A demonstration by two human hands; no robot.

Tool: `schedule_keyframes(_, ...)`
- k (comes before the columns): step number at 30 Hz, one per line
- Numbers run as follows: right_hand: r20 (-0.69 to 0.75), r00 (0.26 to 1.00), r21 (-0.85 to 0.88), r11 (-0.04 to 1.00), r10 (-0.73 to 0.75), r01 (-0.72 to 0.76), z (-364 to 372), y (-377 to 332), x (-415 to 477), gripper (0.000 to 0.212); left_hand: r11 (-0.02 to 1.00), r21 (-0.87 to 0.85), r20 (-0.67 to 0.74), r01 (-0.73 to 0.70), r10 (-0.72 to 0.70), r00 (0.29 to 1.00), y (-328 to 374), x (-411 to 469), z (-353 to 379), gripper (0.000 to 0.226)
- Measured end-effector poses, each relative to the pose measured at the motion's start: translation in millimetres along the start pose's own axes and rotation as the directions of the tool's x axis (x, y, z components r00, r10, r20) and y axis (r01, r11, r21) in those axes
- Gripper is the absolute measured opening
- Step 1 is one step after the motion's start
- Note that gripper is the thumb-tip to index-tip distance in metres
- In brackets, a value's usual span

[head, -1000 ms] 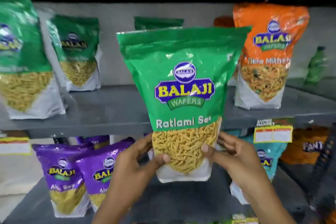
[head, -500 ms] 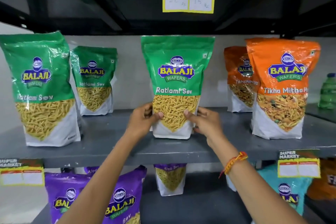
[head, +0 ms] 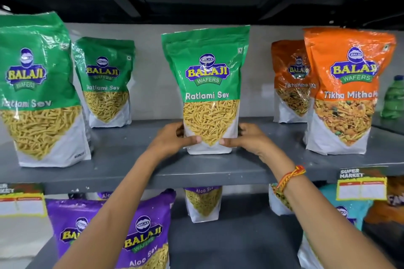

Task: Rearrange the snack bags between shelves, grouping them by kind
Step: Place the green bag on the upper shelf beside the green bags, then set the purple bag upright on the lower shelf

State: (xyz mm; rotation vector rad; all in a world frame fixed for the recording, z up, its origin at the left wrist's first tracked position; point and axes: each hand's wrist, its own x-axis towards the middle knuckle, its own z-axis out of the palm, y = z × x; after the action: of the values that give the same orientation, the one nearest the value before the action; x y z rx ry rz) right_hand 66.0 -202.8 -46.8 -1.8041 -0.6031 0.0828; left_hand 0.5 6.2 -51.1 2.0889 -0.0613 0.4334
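A green Ratlami Sev bag (head: 207,85) stands upright on the middle of the grey shelf (head: 196,172). My left hand (head: 172,140) grips its lower left corner and my right hand (head: 247,137) grips its lower right corner. Two more green Ratlami Sev bags stand on the same shelf to the left, a large near one (head: 37,91) and one further back (head: 107,81). Two orange Tikha Mitha bags stand to the right, one in front (head: 345,89) and one behind (head: 290,81). Purple Aloo Sev bags (head: 140,231) sit on the shelf below.
A green bottle (head: 393,98) stands at the far right of the shelf. Another Aloo Sev bag (head: 203,203) and a teal bag (head: 347,209) are on the lower shelf. Price labels hang on the shelf edges (head: 361,185). A dark shelf underside spans overhead.
The green bag went from being held in front of the lower shelf up onto the middle shelf, where it now stands upright. Both hands stay on its bottom corners.
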Motion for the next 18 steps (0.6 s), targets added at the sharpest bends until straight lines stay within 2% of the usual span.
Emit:
schedule_keyframes(7, -0.014, 1.000, -0.018, 1.000, 0.004, -0.004, 3, -1, -11, 0.048, 0.998, 0.067, -0.021, 0.012, -0.011, 1.000, 6, -17, -2, 0.046)
schedule_keyframes(11, -0.011, 1.000, -0.055, 0.998, -0.005, 0.005, 3, 1, -16, 0.055, 0.996, 0.093, -0.041, 0.000, 0.004, 0.999, 6, -26, -1, 0.063)
schedule_keyframes(18, -0.003, 1.000, -0.040, 0.999, -0.024, 0.024, 2, 4, -19, 0.053, 0.993, 0.117, -0.057, -0.009, 0.016, 0.998, 9, -32, 0, 0.044)
